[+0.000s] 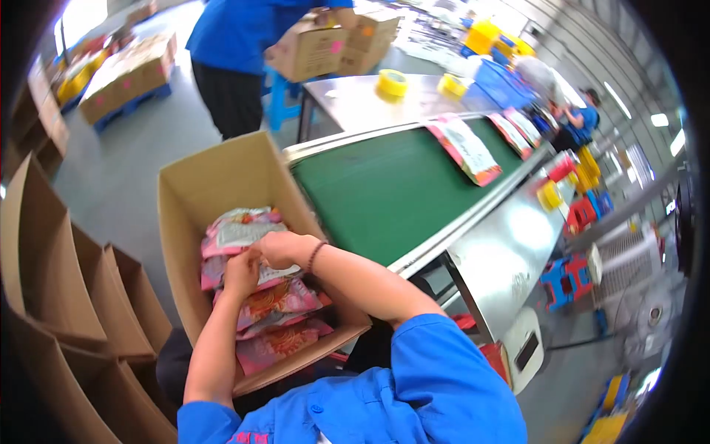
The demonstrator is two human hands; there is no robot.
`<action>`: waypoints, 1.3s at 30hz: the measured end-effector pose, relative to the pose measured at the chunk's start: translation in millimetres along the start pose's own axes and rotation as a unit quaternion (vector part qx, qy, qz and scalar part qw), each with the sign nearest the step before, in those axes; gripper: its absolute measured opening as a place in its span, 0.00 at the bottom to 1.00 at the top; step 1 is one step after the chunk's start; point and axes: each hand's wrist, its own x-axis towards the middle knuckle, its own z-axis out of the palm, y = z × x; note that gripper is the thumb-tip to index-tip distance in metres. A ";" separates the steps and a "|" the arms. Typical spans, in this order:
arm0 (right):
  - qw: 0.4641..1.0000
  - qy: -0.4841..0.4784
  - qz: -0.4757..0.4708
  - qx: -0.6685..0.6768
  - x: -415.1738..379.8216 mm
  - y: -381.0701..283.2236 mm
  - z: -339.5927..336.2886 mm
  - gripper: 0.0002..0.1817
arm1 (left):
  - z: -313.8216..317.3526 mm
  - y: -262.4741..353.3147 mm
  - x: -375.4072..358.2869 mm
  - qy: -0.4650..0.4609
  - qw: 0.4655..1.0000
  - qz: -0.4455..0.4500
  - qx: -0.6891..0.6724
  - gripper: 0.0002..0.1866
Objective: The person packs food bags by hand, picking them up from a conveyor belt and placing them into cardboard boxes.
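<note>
A cardboard box [181, 214] stands with its flaps up in front of me, and several pink printed pouches lie overlapping inside it. My left hand [242, 274] and my right hand [282, 249] meet over the box, fingers curled together at the edge of the top pink pouch [240, 228]. My own hands partly cover the pinch. Below them lie a pouch with an orange print [277, 300] and another pink pouch [281, 344]. A beaded bracelet [316, 255] is on my right wrist.
Right of the box runs a green conveyor belt [377, 192], carrying a pouch [466, 148] and others farther along. Tape rolls [392, 83] sit on a metal table [351, 103]. Open cartons [55, 274] stand at left. A person in blue [237, 37] works at the back; another is far right.
</note>
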 end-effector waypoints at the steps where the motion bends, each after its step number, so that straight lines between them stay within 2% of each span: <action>1: 0.998 0.055 -0.026 0.011 -19.3 5.2 -12.9 0.21 | -3.0 6.6 -3.1 -0.007 1.000 0.006 -0.021 0.09; 2: 0.992 0.107 -0.058 0.021 -40.4 11.9 -25.4 0.24 | -4.8 11.2 -4.2 -0.014 1.000 0.021 -0.014 0.09; 4: 0.979 0.168 -0.048 0.106 -95.8 19.8 -58.6 0.28 | -6.8 19.8 -11.3 -0.001 0.998 -0.005 -0.063 0.11; 7: 0.968 0.242 0.061 0.027 -184.0 53.5 -99.9 0.30 | -18.1 57.0 -20.8 -0.032 0.996 -0.059 -0.067 0.11; 8: 0.958 0.263 0.113 -0.007 -207.7 70.2 -109.6 0.31 | -14.2 63.8 -24.8 -0.013 0.995 -0.043 -0.094 0.12; 10: 0.904 0.357 0.225 -0.072 -243.2 104.8 -126.6 0.34 | -3.0 64.2 -30.4 -0.038 0.981 -0.092 -0.168 0.12; 12: 0.845 0.470 0.244 -0.070 -275.4 126.9 -152.6 0.36 | -2.3 86.9 -33.3 -0.070 0.980 -0.095 -0.161 0.13; 14: 0.781 0.570 0.242 -0.080 -298.9 152.8 -168.3 0.38 | 2.9 104.2 -34.4 -0.086 0.932 -0.146 -0.321 0.14; 15: 0.756 0.596 0.256 -0.087 -308.7 179.6 -167.1 0.43 | -0.7 120.9 -33.4 -0.099 0.930 -0.139 -0.325 0.14; 16: 0.750 0.603 0.260 -0.081 -317.2 197.6 -148.8 0.43 | -3.8 134.5 -32.9 -0.105 0.933 -0.134 -0.316 0.14; 18: 0.751 0.459 0.454 -0.137 -328.2 222.8 -107.3 0.51 | -6.8 155.0 -29.7 -0.092 0.915 -0.173 -0.353 0.13; 20: 0.767 0.379 0.517 0.030 -331.5 236.9 -63.1 0.57 | -8.6 163.9 -26.4 -0.090 0.916 -0.168 -0.353 0.13; 22: 0.776 0.373 0.508 0.015 -334.2 227.3 -49.9 0.58 | -12.7 174.5 -28.2 -0.087 0.904 -0.173 -0.380 0.13; 24: 0.815 0.331 0.475 -0.020 -339.2 209.9 -41.4 0.57 | -12.6 179.1 -26.9 -0.089 0.906 -0.184 -0.370 0.14; 28: 0.826 0.281 0.488 0.000 -335.2 181.2 -34.1 0.55 | -2.5 188.8 -17.2 -0.101 0.911 -0.171 -0.362 0.14; 37: 0.869 0.263 0.418 -0.033 -326.0 147.2 -16.6 0.52 | 18.9 207.7 -13.1 -0.127 0.895 -0.163 -0.397 0.13; 39: 0.878 0.262 0.398 -0.041 -323.6 134.9 -14.9 0.50 | 19.0 206.7 -8.2 -0.117 0.892 -0.179 -0.399 0.18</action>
